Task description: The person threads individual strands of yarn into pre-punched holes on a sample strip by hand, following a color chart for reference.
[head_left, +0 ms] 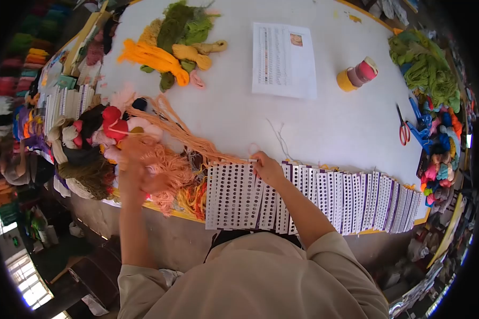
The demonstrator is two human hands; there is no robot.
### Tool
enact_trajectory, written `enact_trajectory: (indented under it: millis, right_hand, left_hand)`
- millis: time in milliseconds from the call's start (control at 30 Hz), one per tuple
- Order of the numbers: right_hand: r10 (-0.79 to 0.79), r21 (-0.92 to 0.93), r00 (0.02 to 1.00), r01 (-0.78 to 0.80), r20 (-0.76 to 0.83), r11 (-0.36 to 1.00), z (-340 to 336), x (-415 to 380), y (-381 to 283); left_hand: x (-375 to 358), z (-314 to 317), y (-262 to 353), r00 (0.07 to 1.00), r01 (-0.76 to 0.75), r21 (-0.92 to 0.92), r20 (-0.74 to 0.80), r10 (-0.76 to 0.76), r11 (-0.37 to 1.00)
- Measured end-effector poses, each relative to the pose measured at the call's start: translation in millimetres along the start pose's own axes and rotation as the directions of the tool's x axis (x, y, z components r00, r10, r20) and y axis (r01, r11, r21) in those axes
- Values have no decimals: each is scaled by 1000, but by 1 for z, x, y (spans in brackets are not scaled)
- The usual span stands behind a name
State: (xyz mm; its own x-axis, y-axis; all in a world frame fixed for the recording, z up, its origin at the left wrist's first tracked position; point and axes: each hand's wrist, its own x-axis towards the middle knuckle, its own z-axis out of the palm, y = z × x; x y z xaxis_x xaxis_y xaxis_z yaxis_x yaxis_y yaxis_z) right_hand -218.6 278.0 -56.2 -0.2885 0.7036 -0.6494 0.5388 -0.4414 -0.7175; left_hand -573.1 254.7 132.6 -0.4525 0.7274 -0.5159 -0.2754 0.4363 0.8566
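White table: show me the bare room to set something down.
On the table, the broadest bare patch lies between the spools, scissors and row of punched cards. Another stretches from the orange yarn to the peach strands, left of the paper. Crowded: the left end with heaped yarn, the near edge under the cards, and the right edge.

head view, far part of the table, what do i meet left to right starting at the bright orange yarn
Bright orange yarn skein, white printed paper sheet, cylindrical red-and-yellow roll, loose green yarn pile.
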Motion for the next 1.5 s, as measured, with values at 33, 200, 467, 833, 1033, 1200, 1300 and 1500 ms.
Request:
enact_trajectory:
  millis: [33,200,467,833,1033,1200,1300,1500]
  right_hand:
    - [-20,-9,1000,20,-4,1000,5,-7,-7]
    - [-257,467,950,312,-181,828,13,-81,-100]
    - [-431,482,881,469,-195,740,16,-186,-183]
    - [-286,736,940,327,-187,593,25,-227,-191]
    - [-364,613,891,453,-273,647,38,-233,-190]
    - [-314,655,899,437,-304,617,41,-239,-193]
    - [-356,563,872,489,-337,666,44,-238,-193]
    - [-354,591,866,500,-354,633,43,-240,-195]
  left_hand:
    - [-14,6,-4,990,41,-40,139,-35,998]
    - [-82,83,-19,884,140,-367,464,50,920]
    - [-137,92,-12,653,270,-287,756,44,919]
    - [-155,75,-15,660,231,-386,737,148,893]
    - [-162,74,-16,563,210,-360,805,189,909]
    - [-165,73,-12,539,235,-400,812,224,886]
    - [-167,74,-14,543,185,-363,812,213,913]
    - [-173,79,-9,561,227,-379,804,197,897]
